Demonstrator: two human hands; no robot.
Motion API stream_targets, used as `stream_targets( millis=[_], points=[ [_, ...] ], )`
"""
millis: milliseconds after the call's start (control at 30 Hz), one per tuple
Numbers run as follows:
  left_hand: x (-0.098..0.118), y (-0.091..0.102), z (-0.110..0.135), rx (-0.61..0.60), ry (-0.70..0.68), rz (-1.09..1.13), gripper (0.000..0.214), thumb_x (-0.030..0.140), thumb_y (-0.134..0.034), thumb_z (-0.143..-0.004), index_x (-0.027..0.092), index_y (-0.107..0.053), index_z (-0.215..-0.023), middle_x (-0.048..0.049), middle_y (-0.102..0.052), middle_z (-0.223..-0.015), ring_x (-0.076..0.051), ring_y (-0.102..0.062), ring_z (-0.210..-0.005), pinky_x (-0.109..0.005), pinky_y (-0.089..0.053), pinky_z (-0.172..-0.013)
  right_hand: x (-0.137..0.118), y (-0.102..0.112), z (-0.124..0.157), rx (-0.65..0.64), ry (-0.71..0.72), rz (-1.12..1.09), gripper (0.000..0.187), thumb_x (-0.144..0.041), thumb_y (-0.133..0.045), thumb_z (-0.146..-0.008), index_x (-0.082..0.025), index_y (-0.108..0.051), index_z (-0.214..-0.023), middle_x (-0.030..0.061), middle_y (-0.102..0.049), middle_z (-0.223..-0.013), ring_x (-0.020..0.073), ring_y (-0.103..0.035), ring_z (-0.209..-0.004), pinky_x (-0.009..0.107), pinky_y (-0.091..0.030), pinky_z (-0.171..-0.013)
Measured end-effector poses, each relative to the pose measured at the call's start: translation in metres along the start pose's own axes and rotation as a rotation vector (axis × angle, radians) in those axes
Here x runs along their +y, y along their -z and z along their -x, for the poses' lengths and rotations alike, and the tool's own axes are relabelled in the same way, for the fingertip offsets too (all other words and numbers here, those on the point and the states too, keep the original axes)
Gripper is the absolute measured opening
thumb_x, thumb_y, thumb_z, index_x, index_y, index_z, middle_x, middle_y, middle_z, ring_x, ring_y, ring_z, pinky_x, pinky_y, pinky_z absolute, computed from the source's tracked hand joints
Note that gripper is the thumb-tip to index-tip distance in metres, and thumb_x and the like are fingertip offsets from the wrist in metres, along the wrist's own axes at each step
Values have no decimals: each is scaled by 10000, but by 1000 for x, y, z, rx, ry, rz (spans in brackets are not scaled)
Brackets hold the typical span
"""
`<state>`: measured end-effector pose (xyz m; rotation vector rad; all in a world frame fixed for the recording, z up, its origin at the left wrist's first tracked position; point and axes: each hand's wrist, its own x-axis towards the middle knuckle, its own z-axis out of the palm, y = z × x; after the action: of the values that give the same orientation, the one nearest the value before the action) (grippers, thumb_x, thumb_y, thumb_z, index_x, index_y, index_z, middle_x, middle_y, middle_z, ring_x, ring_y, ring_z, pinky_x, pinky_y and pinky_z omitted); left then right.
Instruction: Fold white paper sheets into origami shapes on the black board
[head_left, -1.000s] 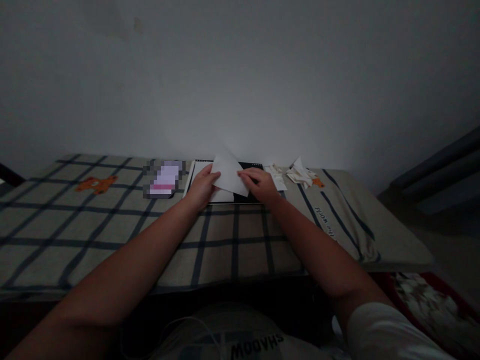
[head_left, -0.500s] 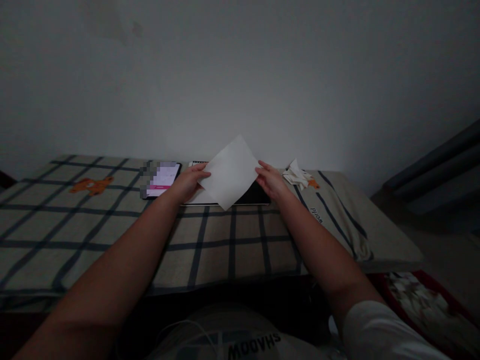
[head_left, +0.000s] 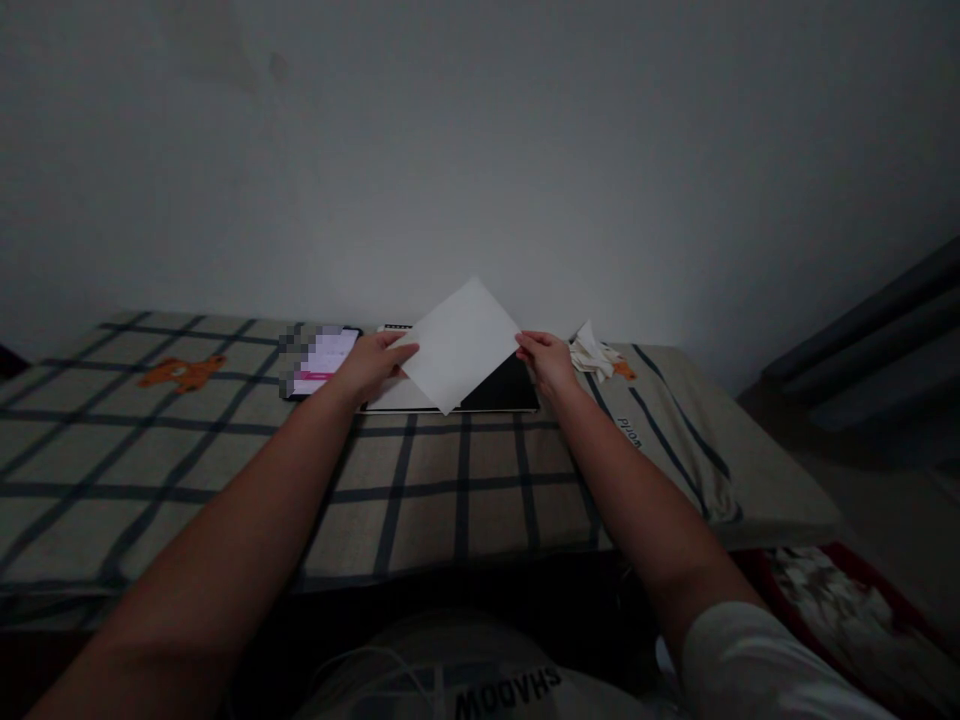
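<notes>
Paper (head_left: 461, 345) is pinched at opposite corners by left hand (head_left: 370, 364) and right hand (head_left: 551, 364), spanning between the grips, above the pad (head_left: 504, 388). Risk: uneven pull could crease or tear it; too light a pinch could drop a corner.

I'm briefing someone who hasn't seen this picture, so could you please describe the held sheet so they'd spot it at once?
Find the checked cloth below the wall. Near its far edge, the left hand and right hand hold a white paper sheet between them. Unlike the crumpled paper to its right, it is smooth and looks diamond-shaped.
</notes>
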<state>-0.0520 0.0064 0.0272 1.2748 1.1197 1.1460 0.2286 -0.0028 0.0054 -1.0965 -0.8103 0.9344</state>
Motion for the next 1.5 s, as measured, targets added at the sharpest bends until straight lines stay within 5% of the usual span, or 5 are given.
stream_targets(
  millis=[200,400,533,833,1500],
  points=[
    [-4,-10,0,27,3,162,179,201,-732,-741,135,-713,-907,-75,-732,-885,-155,-665,-707,-288,-591,-666,-7,-2,5,-2,-18,-49,153,-256,-725,-804,-197,-597,-864,-42,-649,-715,75,-632,-600,183,-542,-590],
    [-9,-27,4,157,-65,261,187,213,-679,-828,138,-667,-999,-84,-716,-1012,-141,-679,-802,-268,-595,-736,-6,-12,18,-303,-163,118,146,-319,-658,-889,-173,-661,-889,28,-709,-811,96,-658,-644,185,-516,-534],
    [-9,-33,9,99,-75,254,214,217,-678,-836,147,-665,-1037,-86,-715,-1074,-152,-683,-852,-271,-597,-759,-6,-17,25,-362,-120,136,63,-207,-672,-848,-159,-678,-889,18,-708,-751,96,-645,-634,194,-514,-562],
    [3,-30,15,-112,-23,466,317,344,-667,-823,159,-672,-1080,-61,-718,-898,-168,-706,-754,-287,-601,-696,-4,-14,19,-171,-79,51,72,-145,-684,-790,-173,-619,-773,-42,-643,-608,69,-587,-518,194,-515,-544],
    [-13,-45,18,-281,13,403,440,404,-813,-733,166,-637,-1059,-104,-720,-1078,-227,-686,-969,-414,-567,-891,9,-23,26,-392,70,121,333,-390,-838,-624,-178,-677,-824,-17,-684,-680,111,-626,-596,256,-551,-587]
  ],
)
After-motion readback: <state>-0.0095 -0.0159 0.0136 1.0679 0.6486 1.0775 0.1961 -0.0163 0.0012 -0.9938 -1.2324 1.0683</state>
